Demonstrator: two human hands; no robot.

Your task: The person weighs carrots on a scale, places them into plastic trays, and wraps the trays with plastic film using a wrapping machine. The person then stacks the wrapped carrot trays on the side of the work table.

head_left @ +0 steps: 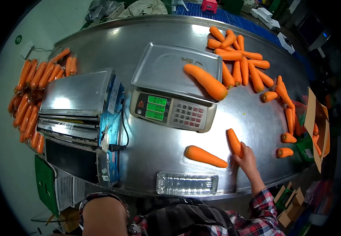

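My right hand [247, 160] is closed around the lower end of a carrot [234, 141] by the front of the steel table. To its left another carrot [206, 156] lies over a faint clear outline, perhaps a plastic tray. Nearer the table edge is a clear plastic tray [187, 183] with nothing in it. A large carrot [206, 82] rests across the right side of the weighing scale's steel pan [162, 70]; green digits light up the scale's display [156, 107]. At the bottom left only a bare part of my left arm shows, its hand out of sight.
Loose carrots [244, 70] are heaped at the back right, and several more trail toward a cardboard box [315, 129]. On the left stands a wrapping machine [76, 94] with a black cable. Bagged carrots [27, 110] are piled beyond it.
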